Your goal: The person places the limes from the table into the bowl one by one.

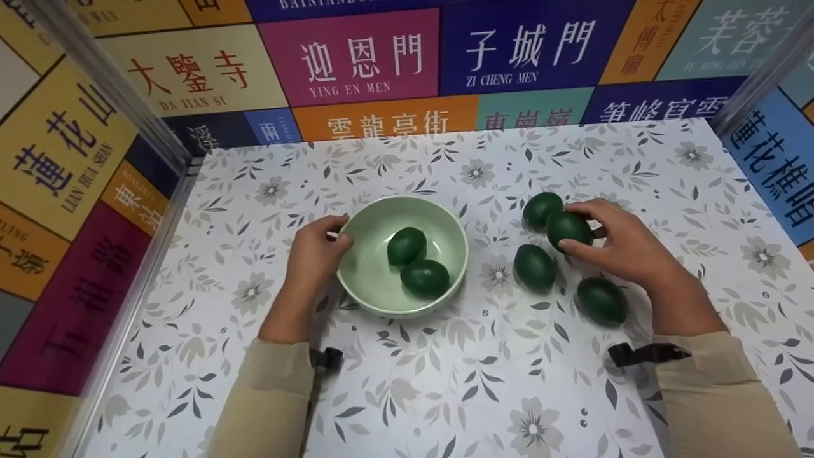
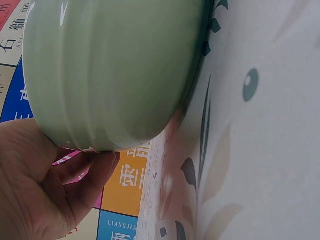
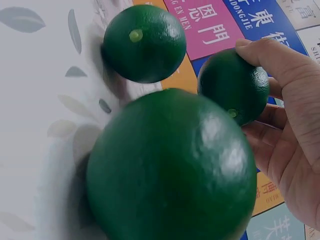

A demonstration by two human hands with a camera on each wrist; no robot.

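Observation:
A pale green bowl (image 1: 362, 280) stands on the table with two dark green limes in it, one lime (image 1: 407, 246) touching the other lime (image 1: 425, 278). My left hand (image 1: 316, 252) holds the bowl's left side, thumb at the rim; the left wrist view shows fingers against the outer wall (image 2: 120, 75). To the right, my right hand (image 1: 626, 242) grips a lime (image 1: 568, 231) between thumb and fingers. Around it lie a lime (image 1: 542, 211) just behind, a lime (image 1: 535, 267) in front and a lime (image 1: 601, 301) nearest me. In the right wrist view a lime (image 3: 172, 170) partly covers the scene.
A white cloth with grey flowers and leaves covers the table (image 1: 445, 394). Behind it rises a panel (image 1: 362, 57) of coloured blocks with lettering. Similar panels (image 1: 63, 165) stand at the left and right sides, with metal posts at the corners.

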